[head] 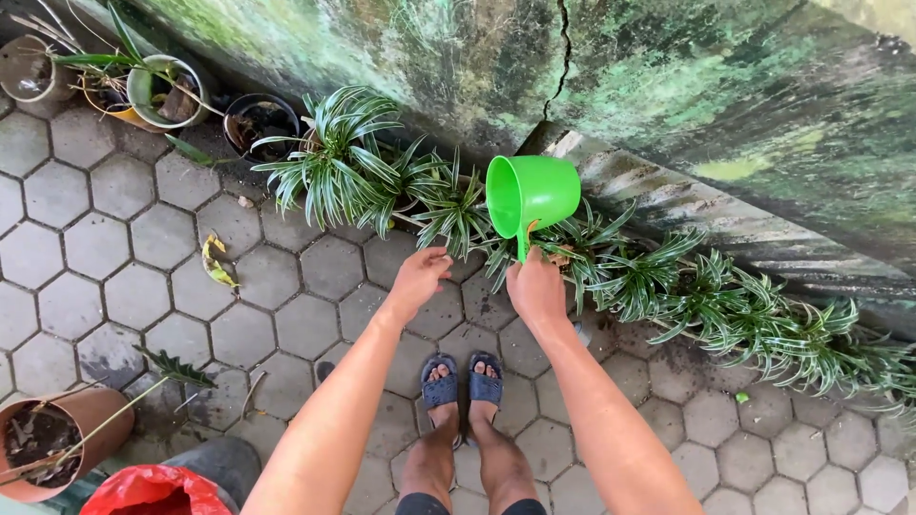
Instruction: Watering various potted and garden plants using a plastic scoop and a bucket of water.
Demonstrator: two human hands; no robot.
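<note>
While right hand (536, 289) grips green dipper (531, 193) | left hand (417, 278) over striped plants (448, 205)

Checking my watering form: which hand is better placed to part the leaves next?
Left, probably. The left hand is free beside the striped plants, while the right hand grips the green scoop by its handle.

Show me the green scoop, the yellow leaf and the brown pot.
green scoop (534, 191), head view, on its outer wall
yellow leaf (217, 262), head view, mid-leaf
brown pot (91, 410), head view, on its rim
</note>
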